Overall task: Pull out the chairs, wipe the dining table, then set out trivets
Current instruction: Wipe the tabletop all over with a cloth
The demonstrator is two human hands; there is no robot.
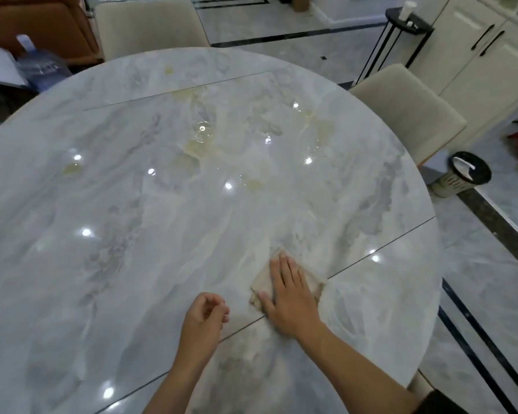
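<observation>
Right hand (290,297): palm down, fingers straight, forearm reaching forward. Left hand (204,321): fingers loosely curled, empty, just left of right hand, not touching.

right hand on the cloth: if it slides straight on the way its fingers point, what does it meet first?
Only bare table lies ahead of the right hand and its cloth, then probably the small yellowish smear near the middle. The line may pass just right of it.
</observation>
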